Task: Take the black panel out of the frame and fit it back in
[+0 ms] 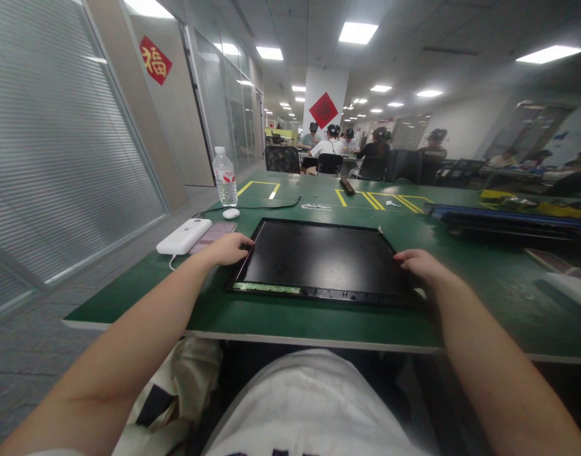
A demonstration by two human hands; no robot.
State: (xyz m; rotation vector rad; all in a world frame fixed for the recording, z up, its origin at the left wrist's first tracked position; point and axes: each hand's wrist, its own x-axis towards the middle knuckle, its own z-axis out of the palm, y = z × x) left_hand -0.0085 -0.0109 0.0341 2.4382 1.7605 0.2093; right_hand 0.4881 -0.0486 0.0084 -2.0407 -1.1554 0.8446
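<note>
A black flat display panel (313, 256) lies face up on the green table in front of me. A green circuit strip (266, 288) shows along the left part of its near edge, which is an open, bare section of the frame. My left hand (230, 248) grips the panel's left side, thumb and fingers closed at the rim. On the opposite side, my right hand (419, 263) pinches the right rim, with some fingers hidden beneath or behind the edge. Whether the panel is slightly raised from the table I cannot tell.
Left of the panel are a white power bank (184, 236), a phone (214, 235), a white oval case (231, 214) and a water bottle (225, 178). A black cable (266, 206) runs behind it. A long blue-black part (509, 221) lies right. People sit farther back.
</note>
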